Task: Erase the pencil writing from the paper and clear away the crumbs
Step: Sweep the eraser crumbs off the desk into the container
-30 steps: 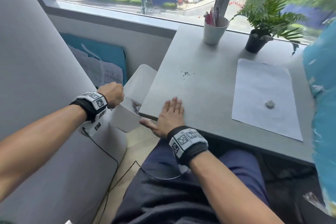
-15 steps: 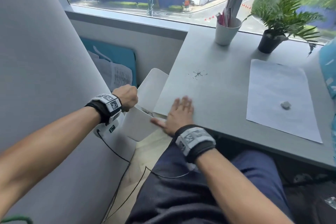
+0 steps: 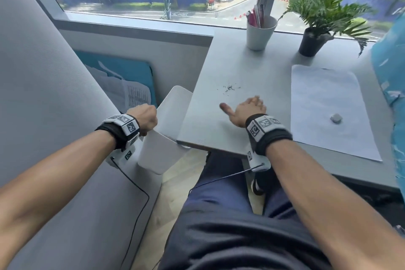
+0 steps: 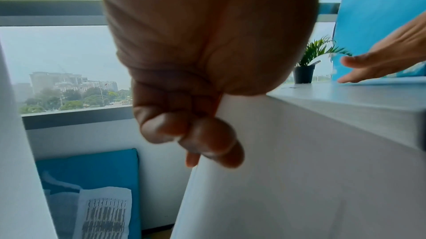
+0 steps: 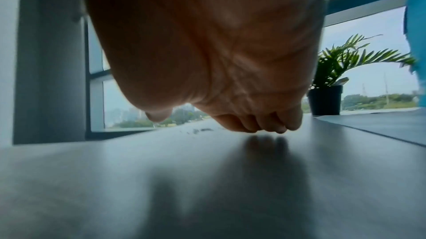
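Beside the desk [image 3: 219,68], left hand [image 3: 143,117] grip tight on white bin [image 3: 160,153]; right hand [image 3: 247,109] flat, empty.

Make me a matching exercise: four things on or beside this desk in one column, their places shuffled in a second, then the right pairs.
Things
1. eraser
2. crumbs
3. white bin
4. cup of pens

Places
A. by the window, left of the potted plant
B. on the sheet of paper
C. held at the desk's left edge by the left hand
D. on bare desk beyond the right hand

Pairs: 1-B, 2-D, 3-C, 4-A
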